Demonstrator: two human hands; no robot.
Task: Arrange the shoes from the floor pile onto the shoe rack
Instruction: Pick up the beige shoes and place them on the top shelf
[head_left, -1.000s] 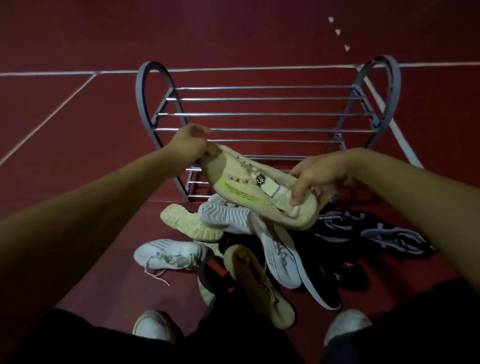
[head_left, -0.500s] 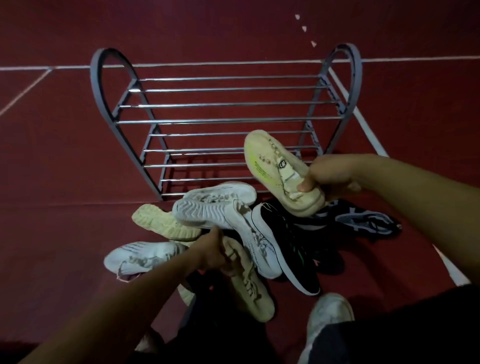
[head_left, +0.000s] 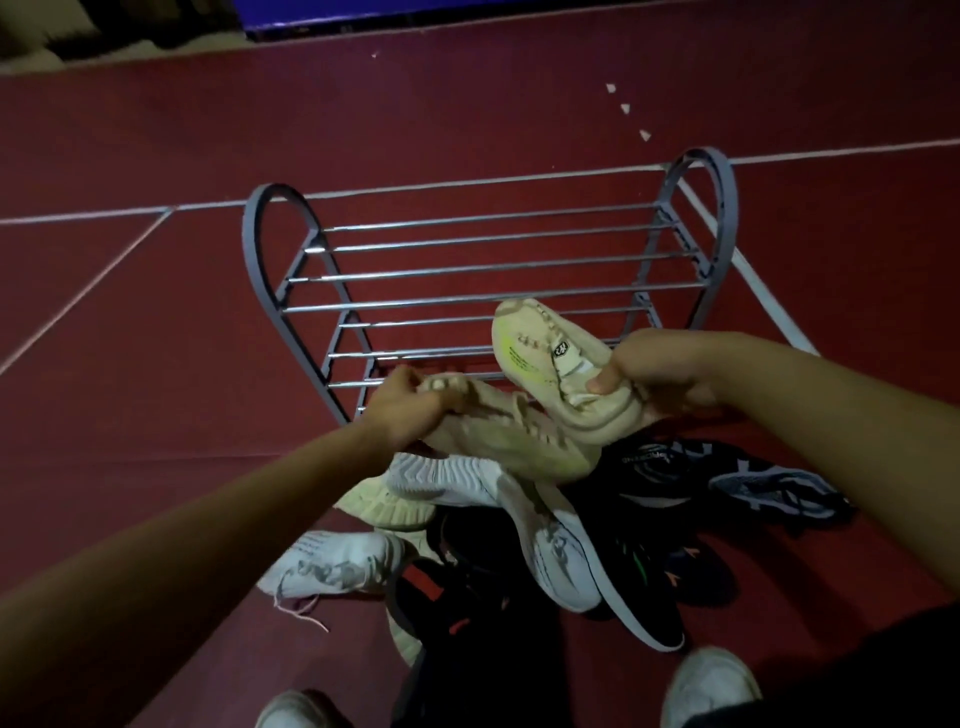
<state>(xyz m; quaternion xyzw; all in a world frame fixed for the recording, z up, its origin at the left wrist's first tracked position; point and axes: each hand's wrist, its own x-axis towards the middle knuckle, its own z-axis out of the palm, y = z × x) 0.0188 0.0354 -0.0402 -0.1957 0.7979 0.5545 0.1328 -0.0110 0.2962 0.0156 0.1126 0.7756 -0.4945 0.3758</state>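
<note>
- Step in hand, as I judge it: a matching pair is up off the pile and about to go on the rack (head_left: 698, 218), which holds no shoes on any shelf that shows.
- The right hand (head_left: 654, 371) is clenched on the heel of a cream shoe (head_left: 540, 348), thumb pressed into the collar, toe aimed away from the grip toward the bars.
- The left hand (head_left: 410, 410) grasps the toe end of a second cream shoe (head_left: 519, 441); its heel runs from the grip toward the right hand, touching the first shoe.
- Next move likely calls for turning both shoes sole down and setting them side by side on a shelf just beyond the grips.
- Count: two shoes held, one rack, two hands.
- Below the grips the pile (head_left: 545, 545) shows roughly eight shoes, white, cream and black; overlap hides the exact number.
</note>
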